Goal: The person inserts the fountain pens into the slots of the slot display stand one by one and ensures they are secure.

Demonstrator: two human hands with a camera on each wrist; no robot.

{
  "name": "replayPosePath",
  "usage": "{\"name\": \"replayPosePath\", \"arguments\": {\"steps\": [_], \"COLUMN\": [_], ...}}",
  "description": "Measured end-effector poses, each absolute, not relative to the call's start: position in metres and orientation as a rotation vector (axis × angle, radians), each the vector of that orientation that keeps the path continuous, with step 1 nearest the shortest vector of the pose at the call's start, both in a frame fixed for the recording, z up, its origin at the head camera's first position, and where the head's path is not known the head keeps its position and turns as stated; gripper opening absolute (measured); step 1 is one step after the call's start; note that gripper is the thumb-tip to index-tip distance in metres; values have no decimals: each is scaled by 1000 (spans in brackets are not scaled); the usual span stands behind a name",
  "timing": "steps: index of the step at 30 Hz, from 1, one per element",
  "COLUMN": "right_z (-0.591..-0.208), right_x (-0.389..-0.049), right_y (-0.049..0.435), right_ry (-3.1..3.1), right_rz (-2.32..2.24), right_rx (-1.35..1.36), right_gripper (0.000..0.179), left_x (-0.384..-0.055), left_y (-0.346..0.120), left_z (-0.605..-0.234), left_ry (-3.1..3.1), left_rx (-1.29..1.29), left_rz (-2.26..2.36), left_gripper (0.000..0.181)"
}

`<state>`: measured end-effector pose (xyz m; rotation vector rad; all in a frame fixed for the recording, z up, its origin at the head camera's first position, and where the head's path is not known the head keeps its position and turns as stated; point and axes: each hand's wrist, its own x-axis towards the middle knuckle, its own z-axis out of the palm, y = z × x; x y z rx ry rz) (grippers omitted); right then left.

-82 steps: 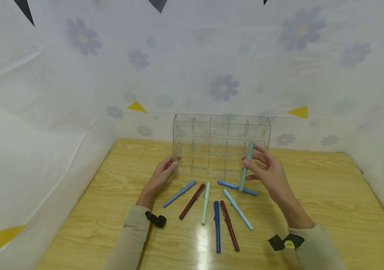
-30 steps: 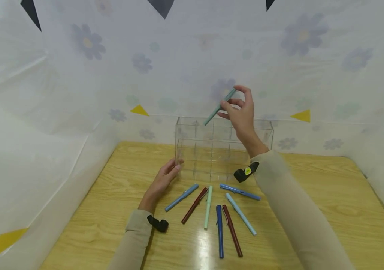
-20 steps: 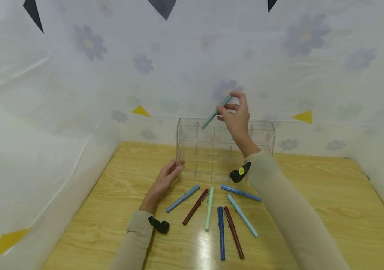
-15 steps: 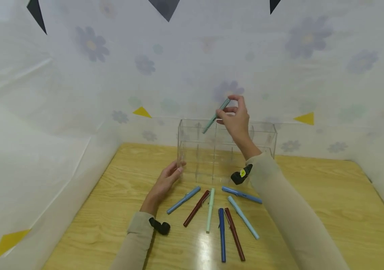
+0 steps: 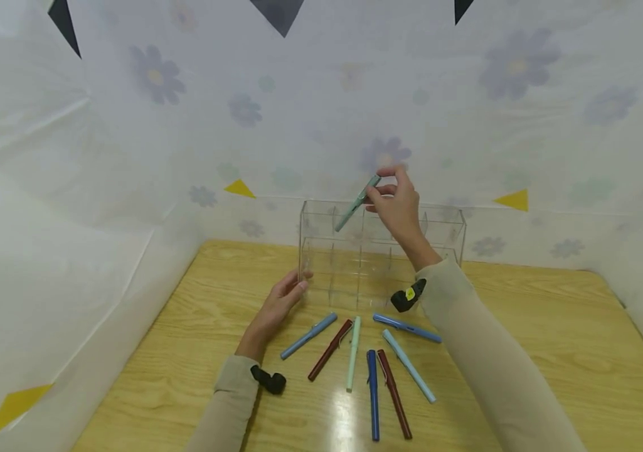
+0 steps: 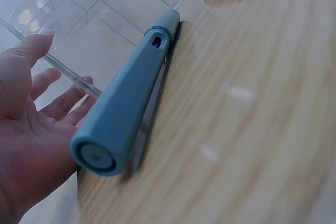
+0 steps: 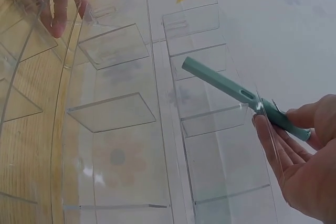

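My right hand [image 5: 397, 210] pinches a teal-green capped pen [image 5: 357, 204] by its cap end, between thumb and fingers. The pen slants down to the left at the top row of a clear acrylic organizer [image 5: 359, 238]; in the right wrist view its free end [image 7: 202, 72] points across the upper compartments. My left hand [image 5: 277, 307] holds the organizer's left side near the bottom; in the left wrist view the thumb and fingers [image 6: 68, 100] lie on either side of the clear edge. A grey-blue pen [image 5: 308, 336] lies beside that hand.
On the wooden table [image 5: 174, 351] lie several more capped pens: dark red [image 5: 329, 349], pale green [image 5: 353, 355], dark blue [image 5: 373, 395], another dark red [image 5: 394, 394], light blue [image 5: 408, 366] and medium blue [image 5: 407, 328]. A flowered white curtain [image 5: 310, 113] hangs behind the organizer.
My right hand has lifted the teal pen from low at the organizer's right up to its top, then lowered it slightly. The left hand has stayed at the organizer's left side.
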<state>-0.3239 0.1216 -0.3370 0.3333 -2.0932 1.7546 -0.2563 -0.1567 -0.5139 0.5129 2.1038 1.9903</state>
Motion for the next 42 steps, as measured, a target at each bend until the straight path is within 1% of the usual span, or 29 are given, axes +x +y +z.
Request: {"name": "replayPosePath", "arguments": {"steps": [18, 24, 29, 34, 42], "right_z": [-338, -334, -333, -332, -335], "right_x": [-320, -319, -318, -309, -280], "right_y": [143, 146, 149, 154, 162], "right_ry": [-2181, -2197, -2188, -2148, -2067], "right_rz": [1590, 1586, 1619, 1615, 1636], "right_rx": [314, 341, 321, 269, 264], "right_gripper": [26, 27, 33, 39, 32], "left_x": [-255, -256, -257, -256, -257], "left_y": [-155, -154, -153, -154, -155], "left_z": [-512, -510, -510, -510, -509], "left_ry": [2117, 2107, 2105, 2108, 2119], "left_rx": [494, 500, 507, 509, 530], "left_rz": [1979, 1992, 1997, 1988, 1990], "left_gripper": [59, 58, 56, 56, 57]}}
